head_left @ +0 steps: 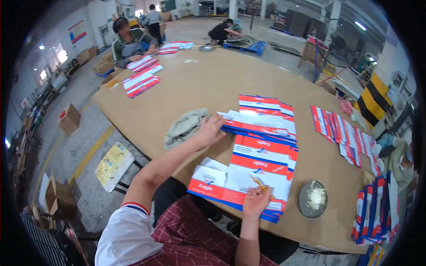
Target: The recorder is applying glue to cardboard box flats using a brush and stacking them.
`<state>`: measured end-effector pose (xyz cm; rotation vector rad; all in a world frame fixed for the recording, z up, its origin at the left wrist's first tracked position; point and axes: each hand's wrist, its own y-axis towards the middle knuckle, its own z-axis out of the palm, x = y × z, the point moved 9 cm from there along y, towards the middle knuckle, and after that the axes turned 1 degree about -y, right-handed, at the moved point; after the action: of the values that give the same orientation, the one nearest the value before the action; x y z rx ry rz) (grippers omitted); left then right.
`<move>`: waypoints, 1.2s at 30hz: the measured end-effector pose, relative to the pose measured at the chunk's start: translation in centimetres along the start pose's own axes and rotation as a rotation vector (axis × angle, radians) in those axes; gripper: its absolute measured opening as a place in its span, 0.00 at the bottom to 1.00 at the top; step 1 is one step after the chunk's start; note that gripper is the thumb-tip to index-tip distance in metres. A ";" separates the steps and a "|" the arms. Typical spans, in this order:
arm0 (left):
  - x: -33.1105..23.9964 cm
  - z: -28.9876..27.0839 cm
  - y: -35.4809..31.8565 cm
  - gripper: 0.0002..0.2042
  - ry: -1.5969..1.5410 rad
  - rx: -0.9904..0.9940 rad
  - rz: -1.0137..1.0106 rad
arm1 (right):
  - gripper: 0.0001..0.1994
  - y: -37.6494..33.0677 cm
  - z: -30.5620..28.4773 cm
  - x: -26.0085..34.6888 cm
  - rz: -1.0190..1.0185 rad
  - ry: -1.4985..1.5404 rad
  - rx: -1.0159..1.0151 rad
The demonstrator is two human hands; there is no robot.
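The head view shows a big brown table (213,80) with red, white and blue printed cards in a near pile (262,153), right in front of the person. A far pile (259,119) lies just past it, with a grey-green cloth (184,128) on its left. A round grey dish (310,213) sits right of the near pile. The left hand (212,131) is at the far pile's left edge, fingers bent; whether they pinch a card cannot be told. The right hand (257,201), over the near pile, pinches a thin yellow stick (256,179). The step looks like working on the near cards with the stick. The next move seems to call for a light touch, so nothing slides. Big white letters show on red bands, mostly upside down; the tiny dark print is too small to read.
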<state>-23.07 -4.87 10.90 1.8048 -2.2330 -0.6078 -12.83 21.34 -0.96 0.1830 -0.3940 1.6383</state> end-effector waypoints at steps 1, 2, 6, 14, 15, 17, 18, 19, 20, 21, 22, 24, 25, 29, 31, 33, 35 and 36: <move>1.4 0.7 1.4 0.30 0.026 0.019 -0.083 | 0.11 0.0 0.0 -0.6 0.025 0.009 -0.042; 2.4 1.5 2.8 0.37 0.068 0.037 -0.135 | 0.11 0.2 -0.1 -1.1 0.053 0.021 -0.082; 1.8 6.3 6.9 0.43 -0.224 0.368 -0.081 | 0.12 -0.2 -0.5 -0.5 0.034 -0.024 -0.165; 0.5 7.7 8.4 0.14 -0.067 0.454 0.151 | 0.11 -0.4 0.4 0.1 0.018 -0.007 -0.135; 1.0 5.5 9.2 0.11 0.067 0.342 0.104 | 0.11 -0.4 0.9 0.2 0.010 -0.015 -0.106; -0.2 1.4 9.3 0.10 0.091 0.146 0.102 | 0.11 -1.0 1.7 0.5 0.007 -0.017 -0.141; -2.1 -0.9 8.4 0.11 0.114 0.152 0.075 | 0.11 -1.4 2.0 1.1 -0.008 -0.011 -0.180; -3.5 -3.3 6.9 0.12 0.141 0.157 0.034 | 0.11 -2.2 3.2 1.7 -0.004 -0.015 -0.176; -5.6 -5.6 4.6 0.14 0.100 0.105 0.111 | 0.11 -3.3 5.5 3.0 -0.058 -0.039 -0.052; -7.6 -7.5 1.6 0.16 0.059 0.057 0.192 | 0.11 -4.8 7.7 4.2 -0.116 -0.060 0.069; -9.3 -9.0 -1.7 0.17 0.091 -0.028 0.289 | 0.10 -5.9 9.5 4.9 -0.146 -0.082 0.187; -12.4 -10.2 -8.0 0.18 0.138 -0.124 0.435 | 0.10 -6.3 10.6 5.0 -0.191 -0.128 0.234; -13.5 -10.1 -11.1 0.18 0.154 -0.133 0.469 | 0.10 -6.9 11.3 5.1 -0.228 -0.178 0.282; -13.8 -3.1 -18.7 0.19 0.035 0.219 0.424 | 0.09 -2.9 3.7 0.1 0.058 -0.099 -0.078; -13.4 -3.2 -18.2 0.22 -0.132 0.248 0.262 | 0.08 -1.5 0.5 -1.1 0.095 0.007 -0.152; -13.1 -3.4 -16.6 0.15 -0.355 0.303 0.205 | 0.08 -2.3 2.6 0.0 0.033 -0.005 -0.403; -11.4 -4.4 -14.8 0.17 -0.316 0.124 -0.045 | 0.09 -0.8 1.2 -0.9 0.116 -0.041 -0.130; -11.2 -4.4 -13.8 0.20 -0.241 0.088 -0.094 | 0.11 -0.5 1.4 -1.0 0.127 -0.012 -0.110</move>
<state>-6.55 2.86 9.86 1.9832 -2.3708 -0.7961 -12.37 19.92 0.10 0.0869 -0.5122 1.7362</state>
